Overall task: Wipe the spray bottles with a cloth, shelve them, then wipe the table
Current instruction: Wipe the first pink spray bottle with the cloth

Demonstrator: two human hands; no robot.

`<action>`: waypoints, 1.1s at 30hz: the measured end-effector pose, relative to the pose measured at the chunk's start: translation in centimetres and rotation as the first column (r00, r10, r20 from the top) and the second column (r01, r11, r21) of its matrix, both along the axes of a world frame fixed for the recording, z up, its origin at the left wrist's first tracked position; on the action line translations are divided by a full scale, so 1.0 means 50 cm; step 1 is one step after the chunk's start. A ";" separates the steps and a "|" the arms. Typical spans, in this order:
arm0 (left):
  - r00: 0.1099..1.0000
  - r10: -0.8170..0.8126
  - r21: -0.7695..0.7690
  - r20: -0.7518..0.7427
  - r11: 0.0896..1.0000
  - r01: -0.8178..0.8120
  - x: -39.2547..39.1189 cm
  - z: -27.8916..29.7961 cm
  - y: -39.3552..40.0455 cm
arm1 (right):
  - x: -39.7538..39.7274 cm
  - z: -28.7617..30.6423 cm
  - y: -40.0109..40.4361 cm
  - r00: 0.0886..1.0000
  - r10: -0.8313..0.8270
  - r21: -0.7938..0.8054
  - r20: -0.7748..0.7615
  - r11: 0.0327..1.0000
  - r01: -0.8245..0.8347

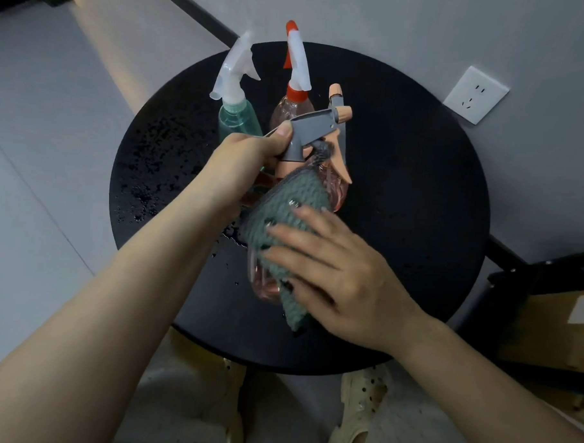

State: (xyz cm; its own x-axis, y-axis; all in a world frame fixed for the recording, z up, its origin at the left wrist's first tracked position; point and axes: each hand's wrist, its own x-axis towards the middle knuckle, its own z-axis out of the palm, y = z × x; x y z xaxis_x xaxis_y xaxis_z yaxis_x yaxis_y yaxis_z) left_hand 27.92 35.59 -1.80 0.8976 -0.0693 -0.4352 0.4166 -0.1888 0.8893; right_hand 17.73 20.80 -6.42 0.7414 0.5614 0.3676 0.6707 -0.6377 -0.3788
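My left hand (250, 159) grips the grey spray head (313, 128) of a pink bottle (264, 280) held tilted above the round black table (401, 209). My right hand (328, 273) presses a grey-green knitted cloth (284, 217) against that bottle's body. A second pink bottle with a grey and peach head (337, 189) stands just behind the held one, partly hidden. At the table's far side stand a green bottle with a clear white trigger (236, 118) and a pink bottle with an orange and white trigger (292, 107).
Water drops (145, 181) speckle the table's left part. A white wall socket (475, 95) sits on the grey wall at the right. A dark shelf frame with a cardboard box (547, 329) stands low at the right. Feet in pale sandals (359, 411) show below the table.
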 end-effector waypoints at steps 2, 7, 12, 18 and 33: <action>1.000 -0.016 -0.021 0.003 1.000 0.016 -0.002 0.003 -0.001 | 0.004 0.001 -0.002 0.984 -0.079 0.164 -0.161 0.981 0.106; 0.999 -0.042 -0.038 0.014 0.998 0.042 -0.002 0.006 0.004 | 0.010 -0.002 -0.003 0.927 -0.111 0.328 -0.358 0.915 0.236; 1.000 -0.025 -0.040 0.017 0.999 0.025 0.000 0.005 0.008 | 0.001 -0.001 0.001 0.991 -0.084 0.136 -0.100 0.986 0.097; 1.000 -0.003 -0.074 0.023 0.997 0.005 0.006 0.013 0.021 | -0.008 -0.001 0.004 0.970 0.187 -0.194 0.153 0.969 -0.156; 0.998 -0.056 -0.078 -0.001 0.995 0.055 0.001 0.008 0.008 | 0.010 0.000 0.011 0.887 -0.073 0.451 -0.456 0.841 0.300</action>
